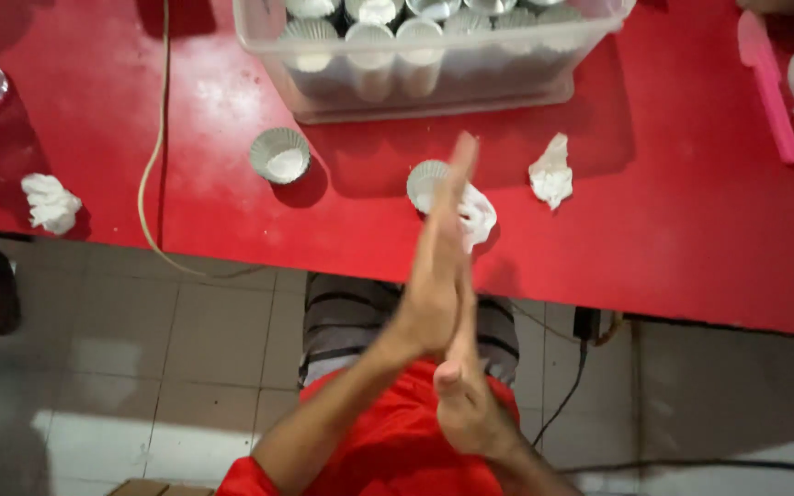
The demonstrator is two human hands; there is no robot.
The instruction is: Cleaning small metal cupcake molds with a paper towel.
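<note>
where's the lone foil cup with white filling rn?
Head view, left of centre on the red table: the foil cup sits just below the clear tub's left corner, beside the cord.

The red table [691, 248] bears a clear tub [434, 87], two foil cups [279, 154], crumpled tissues [51, 202] and a pink spatula [769, 87].

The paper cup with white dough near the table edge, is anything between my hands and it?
Nothing visible lies between. The left hand and right hand are pressed palm to palm, the left hand's fingertips overlapping the paper cup and its white dough in view. The other cup sits off to the side.
</note>
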